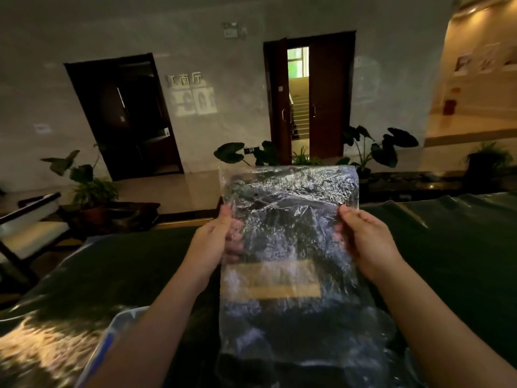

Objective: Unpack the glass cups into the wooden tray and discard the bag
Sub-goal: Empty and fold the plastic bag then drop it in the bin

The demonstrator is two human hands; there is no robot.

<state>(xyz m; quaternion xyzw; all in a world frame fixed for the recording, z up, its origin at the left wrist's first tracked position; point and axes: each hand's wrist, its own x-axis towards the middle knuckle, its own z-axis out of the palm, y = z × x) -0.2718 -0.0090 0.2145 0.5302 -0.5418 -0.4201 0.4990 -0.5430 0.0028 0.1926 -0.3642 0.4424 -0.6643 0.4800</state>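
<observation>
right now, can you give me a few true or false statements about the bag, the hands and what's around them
1. Both hands hold the clear plastic bag. True: the left hand grips its left edge and the right hand its right edge.
2. The bag lies flat on the table. False: it is held up in the air above the dark-covered table.
3. A glass cup stands in plain sight on the table. False: no cup can be made out; only a tan wooden shape shows through the plastic.
4. Potted plants stand along the far wall. True.
5. The door to the stairs is shut. False: it stands open, showing steps.
</observation>
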